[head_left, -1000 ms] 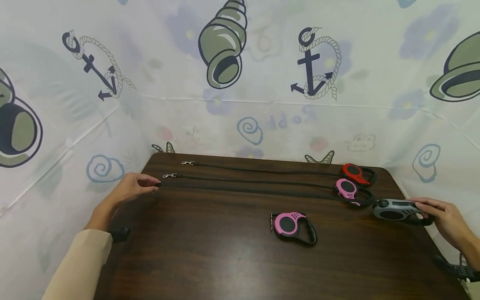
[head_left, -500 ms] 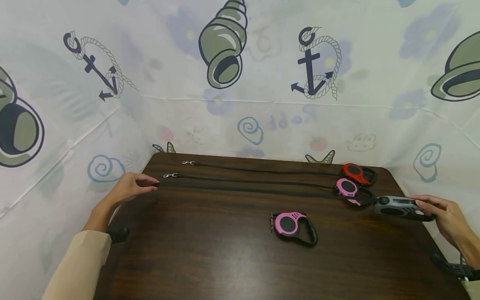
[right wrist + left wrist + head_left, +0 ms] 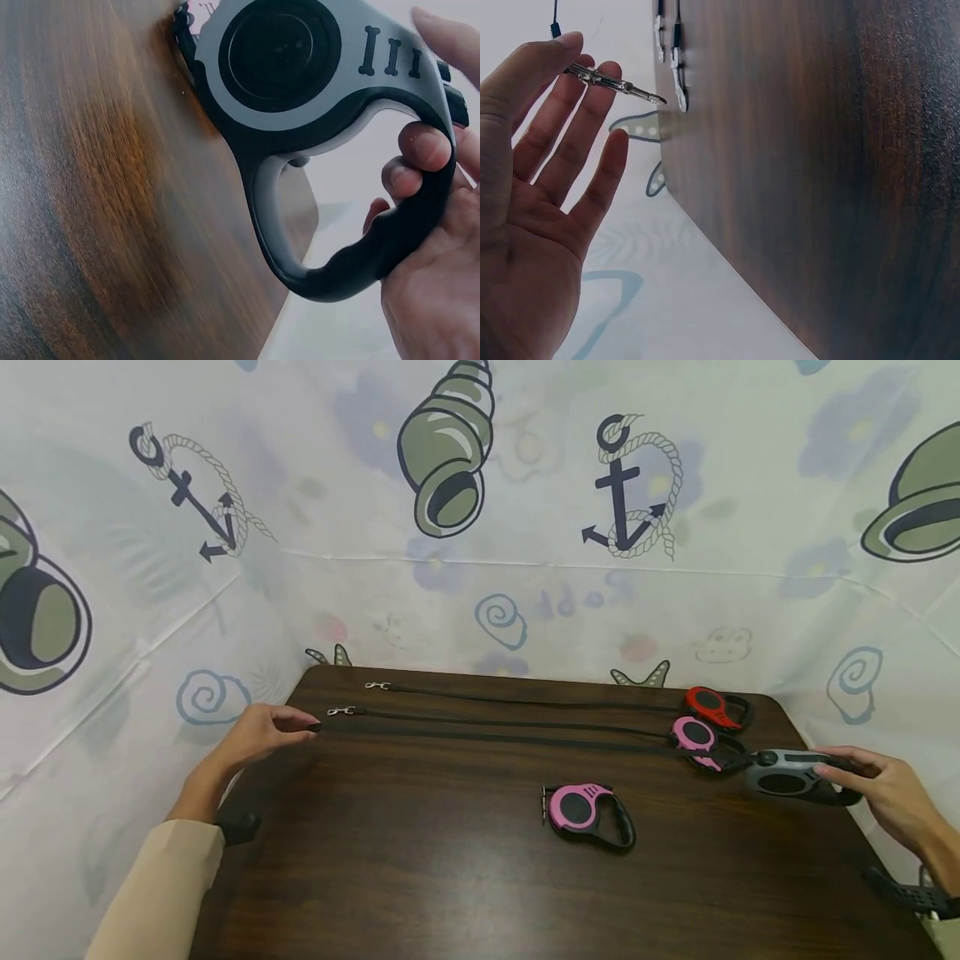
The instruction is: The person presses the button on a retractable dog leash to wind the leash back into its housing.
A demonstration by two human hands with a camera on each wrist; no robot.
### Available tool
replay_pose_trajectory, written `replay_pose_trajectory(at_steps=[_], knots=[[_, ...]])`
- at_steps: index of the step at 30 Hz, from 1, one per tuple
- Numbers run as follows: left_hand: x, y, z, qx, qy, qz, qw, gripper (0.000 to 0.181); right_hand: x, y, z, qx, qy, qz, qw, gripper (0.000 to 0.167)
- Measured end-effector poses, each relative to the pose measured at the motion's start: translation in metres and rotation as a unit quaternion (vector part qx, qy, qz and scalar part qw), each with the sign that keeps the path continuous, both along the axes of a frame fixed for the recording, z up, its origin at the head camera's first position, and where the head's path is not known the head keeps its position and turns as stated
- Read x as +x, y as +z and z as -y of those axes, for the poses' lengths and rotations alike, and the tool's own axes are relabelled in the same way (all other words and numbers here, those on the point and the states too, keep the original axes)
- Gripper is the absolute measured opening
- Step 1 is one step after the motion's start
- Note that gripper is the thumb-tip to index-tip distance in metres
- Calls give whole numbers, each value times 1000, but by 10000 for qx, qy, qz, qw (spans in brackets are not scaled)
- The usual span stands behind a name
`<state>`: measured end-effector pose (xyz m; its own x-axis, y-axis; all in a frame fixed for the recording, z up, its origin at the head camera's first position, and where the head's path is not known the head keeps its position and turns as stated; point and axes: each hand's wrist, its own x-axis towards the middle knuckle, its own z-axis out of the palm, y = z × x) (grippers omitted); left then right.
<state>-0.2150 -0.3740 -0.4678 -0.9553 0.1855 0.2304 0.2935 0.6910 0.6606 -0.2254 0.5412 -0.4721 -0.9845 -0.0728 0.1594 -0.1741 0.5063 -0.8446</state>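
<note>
Holding gray leash [image 3: 782,781] w/ R hand [image 3: 892,787] by right edge of table [image 3: 450,893], near far pink leash [image 3: 693,735], reaching farther over it than a sec ago, pinching clip [image 3: 626,88] w/ L hand [image 3: 264,732], prob. getting firmer grip while keeping strap [image 3: 525,740] straight.

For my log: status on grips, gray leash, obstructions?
Left grip pinches metal clip. Right grip holds gray leash. Strap extended; overlaps rear pink leash in head view.
</note>
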Motion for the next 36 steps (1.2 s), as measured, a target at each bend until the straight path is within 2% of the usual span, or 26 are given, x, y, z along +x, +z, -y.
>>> replay_pose_trajectory(at_steps=[4, 8, 14, 18, 23, 30, 36], knots=[[-2, 0, -1, -35, -8, 5, 10000, 20, -1, 1, 4, 242, -45, 157, 9996, 40], [-4, 0, -2, -145, 37, -61, 9999, 19, -3, 3, 6, 476, -38, 111, 9988, 43], [-6, 2, -5, -230, -32, -274, 9994, 18, -3, 9, 11, 980, -8, -50, 9952, 29], [-8, 1, -7, -212, -56, -303, 9993, 18, -3, 15, 16, 1149, 96, -134, 9932, 34], [-10, 2, -9, -172, -7, -219, 9996, 19, -3, 18, 23, 1180, 170, -209, 9926, 36], [-12, 2, -13, -149, -50, -197, 9997, 19, -5, 20, 32, 981, 343, -232, 9943, 35], [-13, 1, -14, -205, -33, -272, 9994, 20, -6, 21, 39, 863, 396, -201, 9953, 34]])
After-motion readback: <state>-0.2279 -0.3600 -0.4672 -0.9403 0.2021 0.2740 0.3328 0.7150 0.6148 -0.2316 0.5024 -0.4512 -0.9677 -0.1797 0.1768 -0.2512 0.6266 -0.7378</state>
